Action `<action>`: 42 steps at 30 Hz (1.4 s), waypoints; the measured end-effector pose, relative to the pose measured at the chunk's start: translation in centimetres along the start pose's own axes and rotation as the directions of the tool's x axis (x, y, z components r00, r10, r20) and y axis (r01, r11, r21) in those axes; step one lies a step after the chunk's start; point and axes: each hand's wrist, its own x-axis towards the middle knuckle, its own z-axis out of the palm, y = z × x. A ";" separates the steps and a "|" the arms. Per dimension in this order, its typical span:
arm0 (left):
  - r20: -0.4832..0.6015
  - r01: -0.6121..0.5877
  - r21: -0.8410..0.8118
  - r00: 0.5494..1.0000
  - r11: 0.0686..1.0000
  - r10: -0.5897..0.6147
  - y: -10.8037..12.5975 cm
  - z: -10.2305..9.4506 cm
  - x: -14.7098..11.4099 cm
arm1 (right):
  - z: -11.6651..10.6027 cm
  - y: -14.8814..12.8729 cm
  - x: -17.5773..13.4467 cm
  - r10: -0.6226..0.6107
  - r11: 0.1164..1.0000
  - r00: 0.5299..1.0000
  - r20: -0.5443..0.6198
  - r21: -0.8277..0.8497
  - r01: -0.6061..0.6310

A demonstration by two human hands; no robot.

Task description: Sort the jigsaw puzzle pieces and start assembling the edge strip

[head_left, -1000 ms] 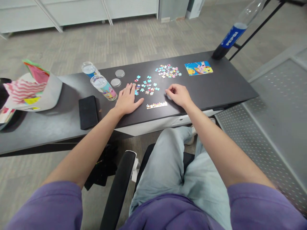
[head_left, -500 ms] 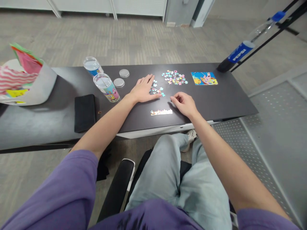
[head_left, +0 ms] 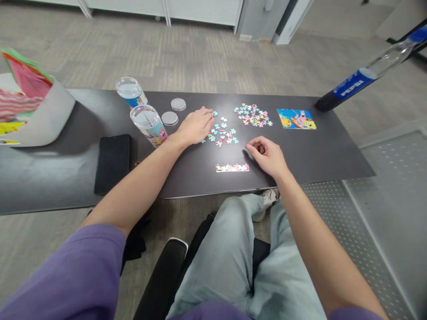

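My left hand (head_left: 196, 126) lies palm down at the left edge of a loose scatter of jigsaw puzzle pieces (head_left: 221, 131), its fingers stretched to the right and covering some of them. Close to the front edge of the table is a joined strip of puzzle pieces (head_left: 232, 168). To the right of that strip, my right hand (head_left: 267, 154) rests with its fingers curled and thumb against the forefinger; whatever may be between them is hidden. Farther back sits a second pile of pieces (head_left: 253, 115), and right of it lies a colourful picture card (head_left: 296, 119).
Two clear cylindrical cans (head_left: 149, 126) stand on the left beside round silver lids (head_left: 170, 118). A black flat case (head_left: 113, 158) is near my left forearm. A white bin (head_left: 55, 115) stands far left, and a Pepsi bottle (head_left: 353, 84) at the right end of the dark table (head_left: 316, 153).
My left hand has drawn back left and its thumb has come in, uncovering more of the scattered pieces. My right hand stays curled near the strip. The whole view has shifted slightly.
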 end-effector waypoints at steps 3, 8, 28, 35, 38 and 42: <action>0.018 -0.051 0.016 0.999 0.999 0.050 0.2 -0.5 -0.2 | 0.4 0.5 2.5 -0.046 0.991 0.999 0.019 0.129 0.043; 0.017 -0.095 0.019 0.995 0.995 0.095 0.3 -1.2 -0.6 | 1.3 1.3 8.5 -0.115 0.953 0.982 -0.150 0.262 0.152; -0.254 0.166 0.072 0.957 0.983 -0.143 2.5 -3.4 -3.0 | 1.6 2.2 9.8 -0.095 0.973 0.990 -0.101 0.203 0.114; -0.059 0.317 0.272 0.948 0.908 -0.313 2.6 -3.5 -3.5 | 1.6 2.3 10.3 -0.088 0.955 0.993 -0.073 0.278 0.105; -0.056 0.321 0.277 0.946 0.906 -0.319 2.4 -3.1 -3.3 | 1.5 2.3 10.3 -0.086 0.954 0.993 -0.077 0.280 0.105; -0.104 0.285 0.223 0.958 0.932 -0.269 1.4 -2.4 -2.8 | 1.5 2.2 10.3 -0.083 0.957 0.994 -0.073 0.273 0.100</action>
